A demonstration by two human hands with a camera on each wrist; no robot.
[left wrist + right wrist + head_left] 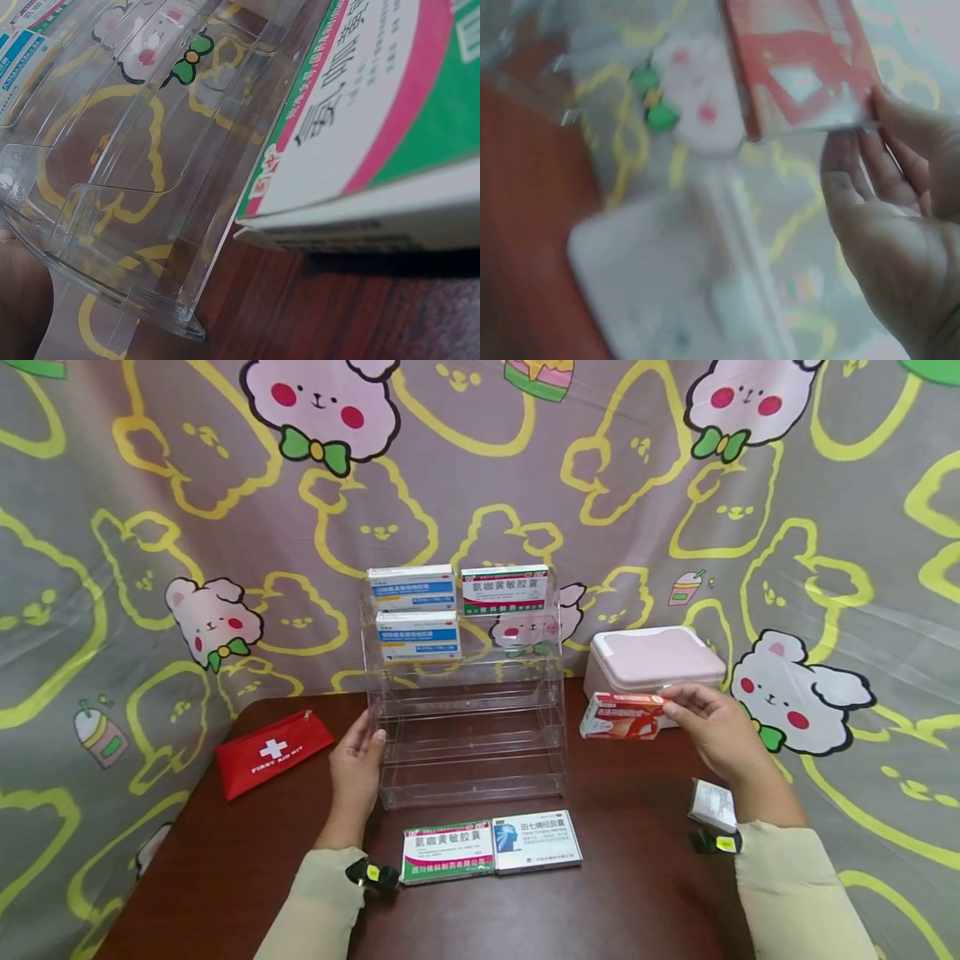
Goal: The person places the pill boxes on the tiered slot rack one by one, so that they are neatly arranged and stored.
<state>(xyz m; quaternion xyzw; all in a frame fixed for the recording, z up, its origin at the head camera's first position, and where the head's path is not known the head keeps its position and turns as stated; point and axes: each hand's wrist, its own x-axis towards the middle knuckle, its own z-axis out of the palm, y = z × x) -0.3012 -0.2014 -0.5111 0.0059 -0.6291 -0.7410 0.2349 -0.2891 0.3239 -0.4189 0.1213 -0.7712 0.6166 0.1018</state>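
Note:
Pinched by one end between the thumb and fingers of my right hand (pixel 712 727) is a red and white medicine box (pixel 624 717). It is held up in front of the pink and white storage box, to the right of the clear tiered display rack (pixel 472 766). My left hand (pixel 356 768) grips the rack's left side edge, thumb in front. On the rack's upper tiers stand two blue and white medicine boxes (pixel 417 637) and a green and white medicine box (pixel 504 589). The right wrist view shows the red box (pixel 806 67) blurred, with fingers behind it.
Before the rack lie another green and white box (pixel 447 852) and a white box with a blue head picture (pixel 536 842). A red first aid pouch (pixel 273 753) lies left. The storage box (pixel 660 660) stands back right; a small white packet (pixel 713 805) is near my right wrist.

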